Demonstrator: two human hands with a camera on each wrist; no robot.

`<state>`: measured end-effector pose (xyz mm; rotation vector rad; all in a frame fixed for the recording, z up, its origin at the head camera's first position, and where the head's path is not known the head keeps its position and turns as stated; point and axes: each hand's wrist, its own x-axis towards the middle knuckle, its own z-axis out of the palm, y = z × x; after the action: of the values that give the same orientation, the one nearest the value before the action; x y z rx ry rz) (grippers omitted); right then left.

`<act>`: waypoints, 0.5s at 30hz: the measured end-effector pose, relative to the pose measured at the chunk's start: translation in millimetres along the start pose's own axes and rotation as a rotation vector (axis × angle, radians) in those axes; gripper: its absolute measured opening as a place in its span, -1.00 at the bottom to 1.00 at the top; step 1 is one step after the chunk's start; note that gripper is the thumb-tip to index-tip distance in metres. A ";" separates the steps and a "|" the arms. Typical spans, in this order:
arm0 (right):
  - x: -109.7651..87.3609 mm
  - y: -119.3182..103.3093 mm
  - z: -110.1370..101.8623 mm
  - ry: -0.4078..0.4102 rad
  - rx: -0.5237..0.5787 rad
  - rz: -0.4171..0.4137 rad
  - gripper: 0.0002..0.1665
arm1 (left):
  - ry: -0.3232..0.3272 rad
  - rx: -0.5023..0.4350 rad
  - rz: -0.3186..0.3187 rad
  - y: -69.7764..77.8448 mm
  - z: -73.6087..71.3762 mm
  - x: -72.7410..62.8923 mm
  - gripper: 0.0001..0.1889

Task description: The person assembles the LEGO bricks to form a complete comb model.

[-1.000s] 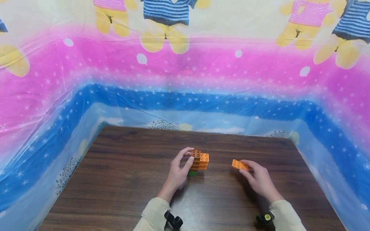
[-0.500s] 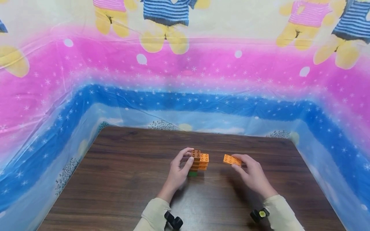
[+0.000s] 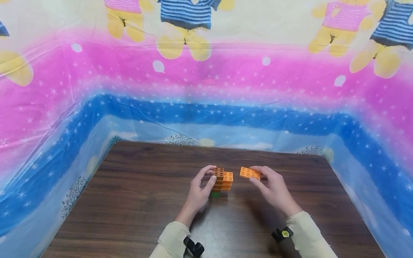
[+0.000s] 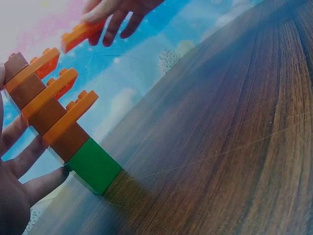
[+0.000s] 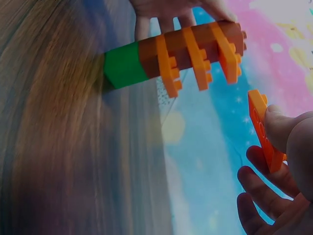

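A tower of toy building bricks (image 3: 218,173) stands upright on the table. Its base is a green brick (image 4: 94,166), and above that brown bricks alternate with thin orange plates (image 5: 197,58) that jut out to the right. Around the tower's left side my left hand (image 3: 201,188) holds it, thumb near the top and fingers behind. To the right of the tower, raised above the table, my right hand (image 3: 273,186) pinches a loose orange plate (image 3: 250,172) between thumb and fingers. A small gap separates this plate from the tower.
The dark wooden table (image 3: 135,193) reaches back to a patterned cloth (image 3: 213,114) hung along its far and side edges. Black wrist cameras (image 3: 193,246) are strapped over both pale sleeves.
My right hand has moved left and farther from me, bringing the orange plate closer to the tower. My left hand and the tower have stayed in place.
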<state>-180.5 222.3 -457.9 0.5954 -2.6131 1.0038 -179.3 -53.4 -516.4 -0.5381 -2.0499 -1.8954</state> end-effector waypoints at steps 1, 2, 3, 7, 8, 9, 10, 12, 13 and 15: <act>1.5 -2.0 0.7 0.000 0.003 -0.005 -0.54 | 0.003 0.000 0.001 0.3 0.3 -0.1 -0.63; 2.9 -3.7 1.3 0.000 0.007 -0.011 -0.55 | 0.005 -0.001 0.003 0.6 0.6 -0.1 -0.62; 4.2 -5.5 1.9 0.001 0.012 -0.019 -0.55 | 0.007 -0.003 0.005 0.9 1.1 -0.2 -0.62; 8.7 -11.4 4.2 0.003 0.032 -0.051 -0.56 | 0.008 -0.007 0.001 0.7 1.9 -0.3 -0.61; 9.6 -12.9 4.7 0.003 0.039 -0.061 -0.56 | 0.005 -0.010 0.000 0.9 1.8 -0.1 -0.61; 10.6 -14.4 5.2 0.000 0.046 -0.069 -0.56 | 0.003 -0.011 -0.001 0.7 1.5 -0.1 -0.61; 11.4 -15.8 5.8 -0.002 0.052 -0.076 -0.56 | 0.001 -0.010 0.000 0.5 1.2 -0.1 -0.62; 13.2 -18.6 7.0 -0.006 0.062 -0.087 -0.56 | -0.004 -0.008 0.000 0.2 0.4 0.0 -0.63; 13.9 -20.1 7.6 -0.008 0.064 -0.089 -0.56 | -0.006 -0.005 0.000 0.4 0.0 0.0 -0.63; 15.9 -22.6 9.0 -0.008 0.068 -0.099 -0.56 | -0.006 -0.001 0.003 0.5 -0.2 0.0 -0.63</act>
<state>-184.9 196.5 -445.2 0.7391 -2.5373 1.0641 -179.2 -53.6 -516.0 -0.5476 -2.0509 -1.8961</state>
